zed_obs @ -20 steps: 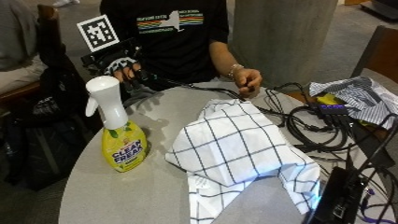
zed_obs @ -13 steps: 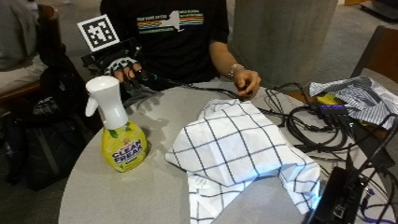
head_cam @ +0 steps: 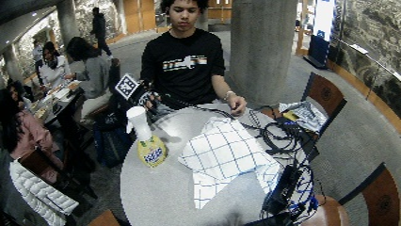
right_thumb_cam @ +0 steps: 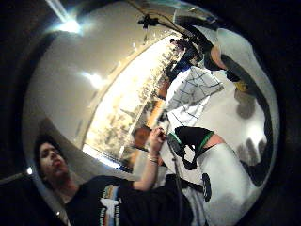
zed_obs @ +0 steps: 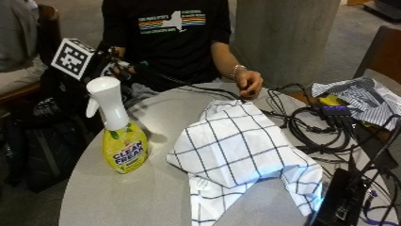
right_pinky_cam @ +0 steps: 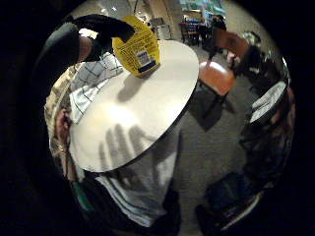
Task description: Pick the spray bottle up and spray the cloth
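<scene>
A yellow spray bottle (zed_obs: 120, 134) with a white head stands upright at the left of the round grey table (zed_obs: 138, 197). To its right lies a crumpled white cloth (zed_obs: 244, 150) with a dark grid. My gloved right hand (zed_obs: 120, 68) hovers over the table's far edge, behind and above the bottle, apart from it. Its fingers are spread; their shadow falls on the table (right_pinky_cam: 128, 118). In the little finger side palm view the bottle (right_pinky_cam: 137, 46) stands ahead of the palm, beside the cloth (right_pinky_cam: 91, 81). The bare left hand (zed_obs: 251, 84) rests at the cloth's far corner.
A tangle of black cables (zed_obs: 313, 127) and a black device (zed_obs: 338, 197) cover the table's right side. A striped cloth (zed_obs: 363, 96) lies at the far right. A dark bag (zed_obs: 44, 141) sits on the floor to the left, and a concrete column (zed_obs: 282, 37) stands behind.
</scene>
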